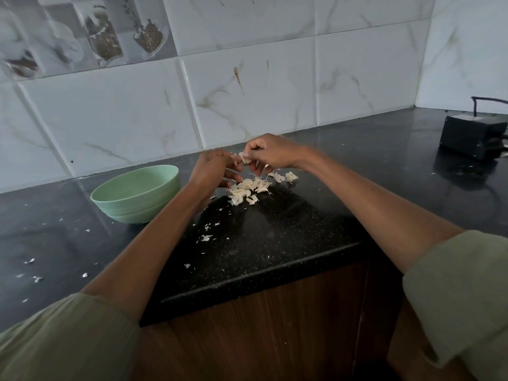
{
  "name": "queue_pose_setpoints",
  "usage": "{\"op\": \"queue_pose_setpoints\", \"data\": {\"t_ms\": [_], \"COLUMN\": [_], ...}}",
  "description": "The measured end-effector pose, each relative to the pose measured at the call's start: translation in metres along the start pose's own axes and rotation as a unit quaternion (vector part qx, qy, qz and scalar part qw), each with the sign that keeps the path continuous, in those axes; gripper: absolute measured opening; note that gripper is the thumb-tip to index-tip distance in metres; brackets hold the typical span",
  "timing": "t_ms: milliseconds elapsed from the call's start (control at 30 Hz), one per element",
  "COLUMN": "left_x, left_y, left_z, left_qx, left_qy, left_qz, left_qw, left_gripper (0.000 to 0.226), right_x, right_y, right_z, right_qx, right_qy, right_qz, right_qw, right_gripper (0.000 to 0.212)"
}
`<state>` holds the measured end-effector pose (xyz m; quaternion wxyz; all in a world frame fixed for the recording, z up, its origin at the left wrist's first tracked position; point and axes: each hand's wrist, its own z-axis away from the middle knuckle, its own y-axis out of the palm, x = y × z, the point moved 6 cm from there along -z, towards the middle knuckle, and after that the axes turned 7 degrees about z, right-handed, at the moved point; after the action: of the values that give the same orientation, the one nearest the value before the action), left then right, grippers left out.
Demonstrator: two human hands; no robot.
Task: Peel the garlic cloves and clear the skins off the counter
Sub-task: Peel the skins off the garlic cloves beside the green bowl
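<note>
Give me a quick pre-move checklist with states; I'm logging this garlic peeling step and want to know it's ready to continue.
1. Garlic clove held above the counter by both hands: ok.
2. Left hand and right hand both pinching the clove: ok.
3. Green bowl within reach, left of the hands: ok.
4. Bowl contents: cannot tell, the inside is barely visible.
5. Garlic pile sitting on the counter under the hands: ok.
6. Counter free of skins: not ok, skin flakes are scattered toward the front edge.

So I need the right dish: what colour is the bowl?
Pale green bowl, clearest in the head view.
</note>
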<state>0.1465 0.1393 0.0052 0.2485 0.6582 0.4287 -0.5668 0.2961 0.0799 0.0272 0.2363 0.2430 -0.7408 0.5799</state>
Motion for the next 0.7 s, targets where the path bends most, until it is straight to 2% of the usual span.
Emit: {"op": "queue_pose_setpoints", "data": {"t_ms": [333,567,700], "left_x": [0.003,0.0007,-0.0016], "left_y": [-0.0021,-0.0012,-0.0001], "left_z": [-0.0025,-0.0019,-0.0001], "left_qx": [-0.004,-0.006,0.008], "left_qy": [-0.004,0.019,0.041], "left_qz": [0.017,-0.021,-0.024], "left_qw": [1.0,1.0,0.999], "left_gripper": [0.013,0.006,0.015], "right_x": [-0.0024,-0.0053,-0.0064], "right_y": [-0.0001,-0.0004,-0.0001], "right_z": [0.0002,-0.0006,-0.0027], "right_qx": [-0.004,-0.008,-0.009], "right_qy": [0.012,0.016,0.015], "right_qz": [-0.03,-0.039,-0.061], "right_qw": [0.999,0.999,0.998], "right_gripper": [0.018,0.027,0.03]}}
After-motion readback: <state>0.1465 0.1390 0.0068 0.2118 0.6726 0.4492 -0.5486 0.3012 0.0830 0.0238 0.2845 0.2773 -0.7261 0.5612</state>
